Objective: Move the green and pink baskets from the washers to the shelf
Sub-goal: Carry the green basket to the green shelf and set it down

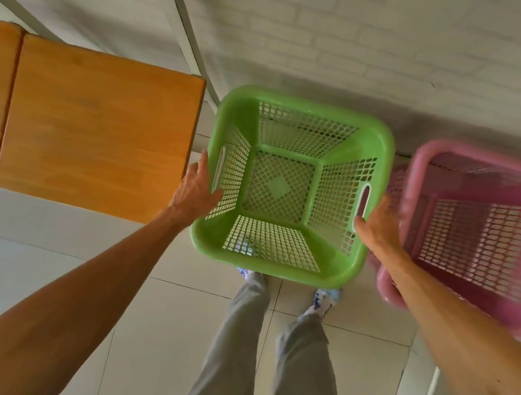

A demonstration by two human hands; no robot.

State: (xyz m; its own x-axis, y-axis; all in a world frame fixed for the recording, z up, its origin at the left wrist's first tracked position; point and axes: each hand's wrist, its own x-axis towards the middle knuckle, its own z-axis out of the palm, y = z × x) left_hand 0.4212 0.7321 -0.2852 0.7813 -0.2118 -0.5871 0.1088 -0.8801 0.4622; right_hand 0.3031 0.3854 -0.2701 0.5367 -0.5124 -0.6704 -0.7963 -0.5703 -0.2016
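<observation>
- Below, left of centre, a wooden shelf sits beside the baskets.
- Pink basket waits at right, untouched.
- Green basket: empty, likely light, stiff; grip by the handle slots.
- Left hand and right hand press its sides, fingers loosely spread.

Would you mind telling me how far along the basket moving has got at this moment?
Nothing looks finished yet. In hand: the left hand and right hand are pressed against opposite sides of the empty green basket, which appears to be held above the floor. Left to do: set it on the wooden shelf to its left, then move the pink basket, which no hand holds.
</observation>
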